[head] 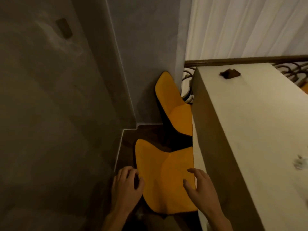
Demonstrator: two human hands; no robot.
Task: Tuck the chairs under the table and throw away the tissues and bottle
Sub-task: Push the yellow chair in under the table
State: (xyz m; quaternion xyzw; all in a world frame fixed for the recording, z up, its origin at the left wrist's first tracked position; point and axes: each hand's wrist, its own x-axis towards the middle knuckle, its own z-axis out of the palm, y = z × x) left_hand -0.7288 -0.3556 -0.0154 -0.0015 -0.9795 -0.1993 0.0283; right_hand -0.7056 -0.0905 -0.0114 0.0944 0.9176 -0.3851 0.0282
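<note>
Near yellow chair [166, 180] abuts table [241, 130] edge; wall [50, 114] at 9 o'clock. Left hand [126, 187] curled on its backrest, right hand [200, 189] spread open, gripping nothing; second chair [175, 104] at 12 o'clock.

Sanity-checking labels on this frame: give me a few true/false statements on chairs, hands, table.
1. Two yellow chairs stand along the table's edge. True: near chair, far chair, table.
2. The left hand holds a bottle. False: it is at the near chair's backrest edge, holding no bottle.
3. The right hand is over the near chair, fingers spread. True.
4. The tabletop is bare. False: a dark object and white scraps lie on it.
</note>
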